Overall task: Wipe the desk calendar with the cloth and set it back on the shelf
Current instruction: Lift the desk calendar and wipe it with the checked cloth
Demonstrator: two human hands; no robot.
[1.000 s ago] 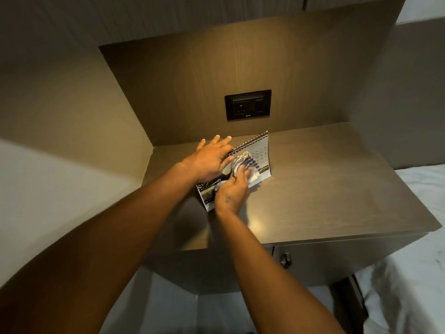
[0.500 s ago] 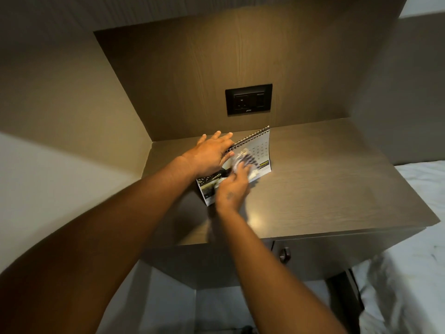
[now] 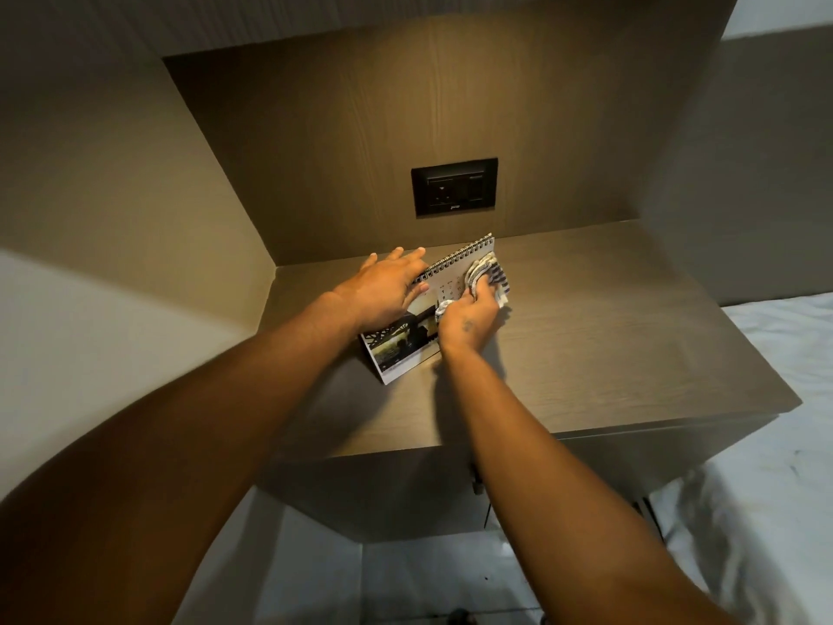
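Note:
A spiral-bound desk calendar (image 3: 408,342) stands tent-like on the brown wooden shelf (image 3: 608,345), with a dark photo on its lower left and a date grid toward the right. My left hand (image 3: 383,293) lies flat over the calendar's top left edge by the spiral, fingers spread, holding it steady. My right hand (image 3: 469,322) is closed on a bunched white cloth with dark stripes (image 3: 489,277), pressed against the calendar's right end. Both hands hide much of the calendar's face.
A black wall socket plate (image 3: 454,186) sits in the wooden back panel above the shelf. Wood panels close the left and back sides. A small cabinet knob (image 3: 476,484) shows under the shelf front. A white bed sheet (image 3: 766,489) lies to the right.
My right hand has moved the cloth from the middle of the calendar's face toward its upper right end. My left hand has stayed on the top edge.

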